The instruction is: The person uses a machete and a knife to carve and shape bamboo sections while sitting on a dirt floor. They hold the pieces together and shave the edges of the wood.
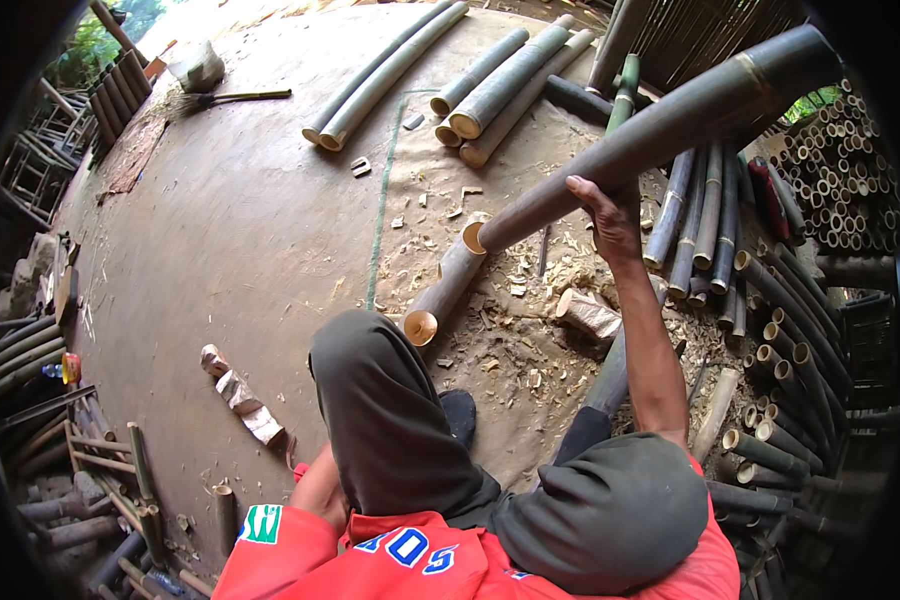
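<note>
My right hand grips a long, thick, dark bamboo pole from below, thumb up along its near side. The pole slants from the upper right down to the middle of the view. Its lower open end meets a short bamboo piece with a notch cut in its side; whether they touch I cannot tell. My left forearm goes behind my raised left knee, which hides the hand and anything in it. A roughly hewn length of wood lies on the floor left of that knee.
Chips and shavings cover the ground before me, beside a chopped wood block. Cut bamboo lengths lie farther off; more poles and a bamboo stack stand right. Bamboo offcuts crowd the left. A broom lies far left.
</note>
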Motion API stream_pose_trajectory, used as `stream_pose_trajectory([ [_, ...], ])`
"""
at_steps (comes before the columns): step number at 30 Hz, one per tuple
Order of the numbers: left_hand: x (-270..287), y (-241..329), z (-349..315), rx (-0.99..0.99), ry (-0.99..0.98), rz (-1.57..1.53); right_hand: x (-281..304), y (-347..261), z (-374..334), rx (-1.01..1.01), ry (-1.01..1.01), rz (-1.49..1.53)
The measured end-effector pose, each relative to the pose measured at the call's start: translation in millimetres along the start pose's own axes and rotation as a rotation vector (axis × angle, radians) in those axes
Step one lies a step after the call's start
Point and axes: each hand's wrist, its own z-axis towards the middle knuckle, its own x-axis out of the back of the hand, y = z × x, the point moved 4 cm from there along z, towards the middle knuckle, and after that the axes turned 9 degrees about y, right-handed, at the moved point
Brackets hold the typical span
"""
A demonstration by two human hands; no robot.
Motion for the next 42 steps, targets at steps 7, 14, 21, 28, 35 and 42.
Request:
stream_pose_trajectory([
  [7, -9.7, 15.0, 12.2, -0.105, -0.037, 0.146, -34.7, 10.8, 3.3, 0.141, -0.059, -0.038],
  [14, -57.4, 95.1, -12.8, 0.016, 0.001, 0.068, -55.7, 14.8, -7.6, 0.064, -0.167, -0.045],
  [21, -49.4, 72.4, -3.0, -0.061, 0.017, -0.091, -67.7, 38.8, -9.1, 0.032, -0.259, -0.001],
  [28, -54.1, 89.6, -22.5, 0.010, -0.058, -0.231, -69.4, 37.8, -35.1, 0.119, -0.223, -0.105],
  [35, -67.0, 99.1, -16.8, -0.058, 0.048, 0.203, -51.5, 51.1, -41.8, 0.006, -0.193, -0.032],
  [42, -49.8, 68.6, -14.1, -0.045, 0.109, -0.076, -10.0, 11.7, -20.5, 0.045, 0.050, 0.002],
])
